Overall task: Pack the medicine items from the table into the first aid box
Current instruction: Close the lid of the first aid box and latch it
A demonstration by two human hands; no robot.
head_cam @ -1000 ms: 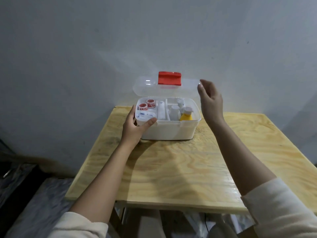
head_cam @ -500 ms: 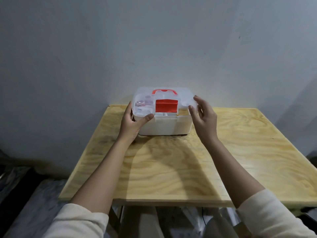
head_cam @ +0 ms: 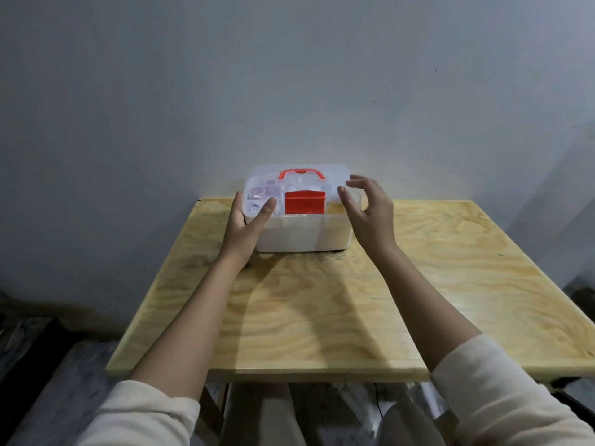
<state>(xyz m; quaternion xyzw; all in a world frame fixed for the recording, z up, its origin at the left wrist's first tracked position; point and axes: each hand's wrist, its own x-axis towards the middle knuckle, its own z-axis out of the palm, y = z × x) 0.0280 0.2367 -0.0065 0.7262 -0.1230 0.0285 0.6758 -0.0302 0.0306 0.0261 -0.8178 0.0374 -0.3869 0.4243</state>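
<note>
Sitting at the far middle of the plywood table (head_cam: pixel 322 317), the first aid box (head_cam: pixel 299 233) is showing its clear lid (head_cam: pixel 328 175) lowered, with the red latch (head_cam: pixel 305 202) and red handle (head_cam: pixel 301 173) on top. The left hand (head_cam: pixel 248 226) is gripping the box's near-left corner, thumb lying on the lid. The right hand (head_cam: pixel 367 210) is hovering spread open beside the right end, holding nothing.

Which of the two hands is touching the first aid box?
The left hand: it grips the left end of the first aid box, thumb on the lid. The right hand hovers open beside the right end.
</note>
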